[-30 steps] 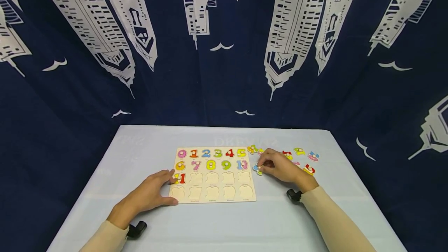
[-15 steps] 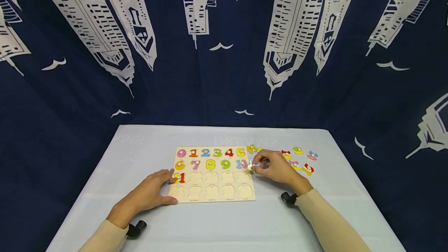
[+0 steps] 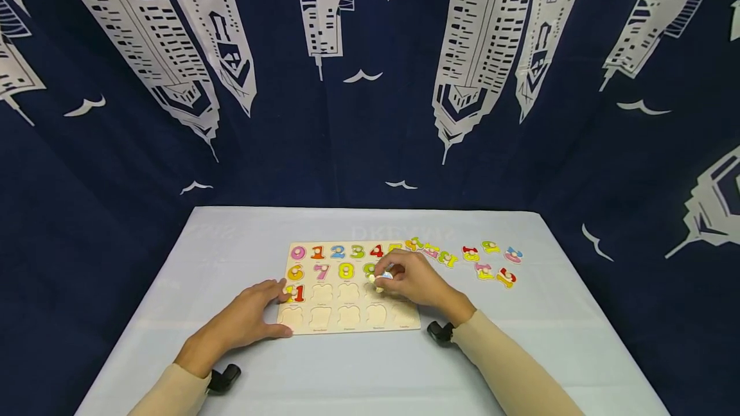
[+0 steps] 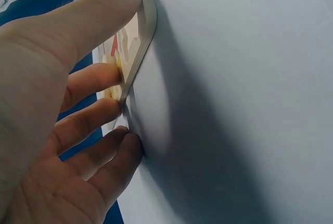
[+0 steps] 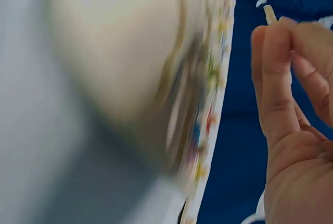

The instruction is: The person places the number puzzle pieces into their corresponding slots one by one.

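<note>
A wooden number puzzle board [image 3: 364,332] lies on the white table, numerals 0 to 10 filling its top two rows. An 11 piece [image 3: 298,294] sits at the left of the third row; the other visible recesses below are bare. My left hand [image 3: 243,314] rests along the board's left side, fingers fairly straight, the thumb at the near corner. In the left wrist view its thumb [image 4: 104,15] lies over the board edge [image 4: 148,26]. Between thumb and fingertips, my right hand [image 3: 415,278] pinches a small number puzzle piece [image 3: 378,280] above the third row, its numeral partly hidden.
Several loose number pieces [image 3: 447,259] lie right of the board, with more pieces [image 3: 506,277] farther right. A dark blue skyline-print cloth [image 3: 335,146] hangs behind the table [image 3: 243,230]. Black wrist cameras [image 3: 441,332] sit under both wrists.
My right hand has carried the pinched number piece leftward from beside the board to over its third row, uncovering loose pieces on the right. The left hand stays in place.
</note>
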A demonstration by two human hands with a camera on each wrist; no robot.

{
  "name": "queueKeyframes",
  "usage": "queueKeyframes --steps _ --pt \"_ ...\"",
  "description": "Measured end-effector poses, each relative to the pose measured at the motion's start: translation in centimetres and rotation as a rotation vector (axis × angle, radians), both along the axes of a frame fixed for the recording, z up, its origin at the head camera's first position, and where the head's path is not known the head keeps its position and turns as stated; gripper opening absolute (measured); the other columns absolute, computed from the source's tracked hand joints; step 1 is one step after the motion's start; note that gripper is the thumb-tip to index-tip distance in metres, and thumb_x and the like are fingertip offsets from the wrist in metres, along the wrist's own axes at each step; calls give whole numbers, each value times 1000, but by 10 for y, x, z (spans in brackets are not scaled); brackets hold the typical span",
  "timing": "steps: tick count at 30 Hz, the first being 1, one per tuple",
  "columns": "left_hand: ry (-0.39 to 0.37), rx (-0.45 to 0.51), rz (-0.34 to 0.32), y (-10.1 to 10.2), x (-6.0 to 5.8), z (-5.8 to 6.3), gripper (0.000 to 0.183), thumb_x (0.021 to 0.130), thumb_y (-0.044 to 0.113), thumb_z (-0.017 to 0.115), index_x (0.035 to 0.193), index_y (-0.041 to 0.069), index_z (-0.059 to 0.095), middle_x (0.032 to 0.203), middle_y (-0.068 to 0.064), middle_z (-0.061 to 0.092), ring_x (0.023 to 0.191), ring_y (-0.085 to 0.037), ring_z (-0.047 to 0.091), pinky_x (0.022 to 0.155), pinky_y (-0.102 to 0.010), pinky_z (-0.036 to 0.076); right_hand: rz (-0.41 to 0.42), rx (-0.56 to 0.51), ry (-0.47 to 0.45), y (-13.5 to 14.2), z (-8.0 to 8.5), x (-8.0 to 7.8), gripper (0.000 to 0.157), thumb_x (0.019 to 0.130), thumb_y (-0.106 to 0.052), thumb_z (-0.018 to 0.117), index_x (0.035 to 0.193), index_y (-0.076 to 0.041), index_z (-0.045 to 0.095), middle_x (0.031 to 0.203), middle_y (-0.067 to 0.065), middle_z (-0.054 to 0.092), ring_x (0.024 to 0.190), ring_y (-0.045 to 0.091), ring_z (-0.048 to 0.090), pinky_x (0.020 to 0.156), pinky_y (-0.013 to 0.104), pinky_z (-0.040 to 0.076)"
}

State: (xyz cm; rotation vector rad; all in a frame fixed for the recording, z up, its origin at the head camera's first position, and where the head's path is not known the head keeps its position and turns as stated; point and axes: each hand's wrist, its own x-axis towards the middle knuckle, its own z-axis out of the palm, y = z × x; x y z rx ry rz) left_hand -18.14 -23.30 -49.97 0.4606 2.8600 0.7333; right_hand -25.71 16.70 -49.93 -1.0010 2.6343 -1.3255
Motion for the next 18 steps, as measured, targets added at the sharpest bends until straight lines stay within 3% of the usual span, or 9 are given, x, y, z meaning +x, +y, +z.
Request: queueKeyframes --steps 3,7,11,18 --pt "-3 0 -1 1 0 0 73 81 43 109 140 10 81 172 -24 61 162 -52 57 135 -68 46 35 -33 -84 -19 0 3 14 102 -10 92 114 -11 84 123 9 83 92 7 75 84 22 66" --pt "-8 6 5 1 0 1 76 80 43 110 142 9 81 173 -25 61 163 -52 55 136 -68 45 53 -12 -160 -47 -1 8 12 105 -9 88 115 -10 83 126 9 78 86 9 82 83 19 66" --pt "-7 5 3 1 0 1 79 81 43 109 145 8 79 172 -25 61 163 -52 55 135 -68 45 35 33 -128 -74 -2 12 9 104 -10 90 111 -12 84 119 5 79 77 6 79 76 18 61" --pt "-14 16 -4 1 0 1 93 82 45 108 156 3 72 169 -27 63 162 -52 56 134 -69 46 -52 83 -82 -112 -10 14 7 101 -14 93 100 -14 86 92 -4 74 74 -2 58 69 16 51"
